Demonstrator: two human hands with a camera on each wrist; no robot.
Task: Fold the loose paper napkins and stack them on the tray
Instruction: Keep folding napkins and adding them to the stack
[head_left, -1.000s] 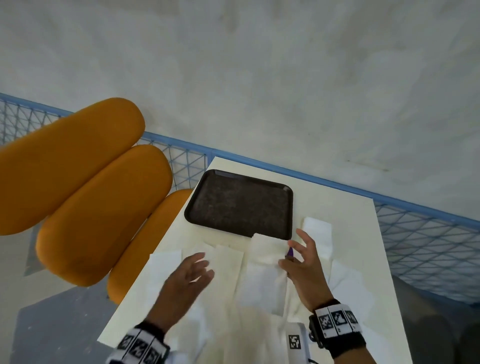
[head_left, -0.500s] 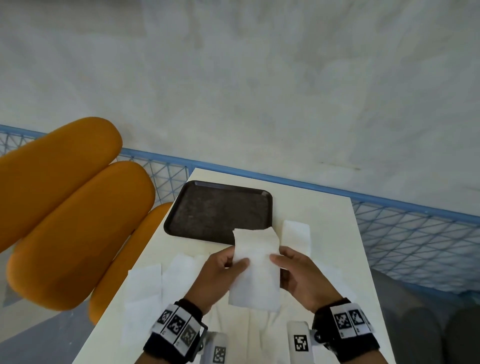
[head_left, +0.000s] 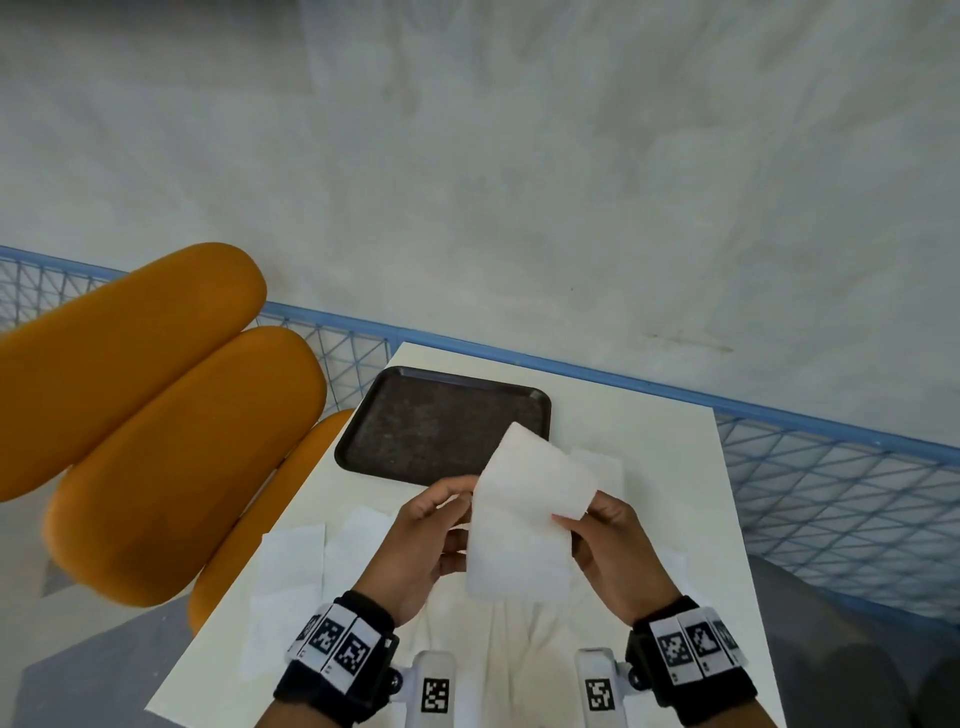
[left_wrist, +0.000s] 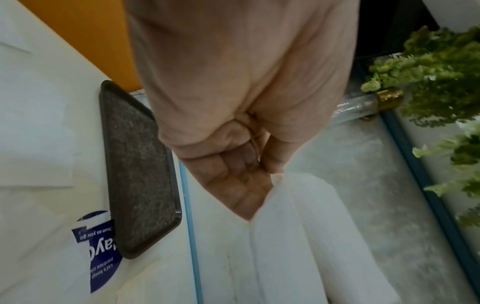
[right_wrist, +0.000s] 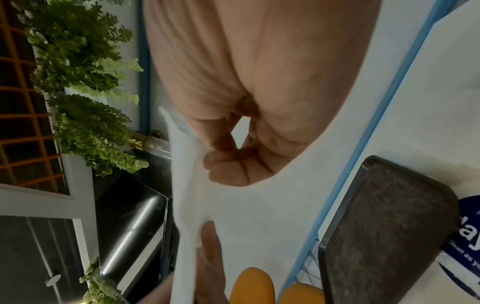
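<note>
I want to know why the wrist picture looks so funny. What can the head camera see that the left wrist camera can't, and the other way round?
Only the head view shows both hands together, the left hand and right hand, the wristbands with black-and-white markers, and the loose napkins on the table.

Only the left wrist view shows green plants and a blue sticker partly under the tray.

Both show the held napkin, the dark tray with nothing on it, and the orange cushions.
</note>
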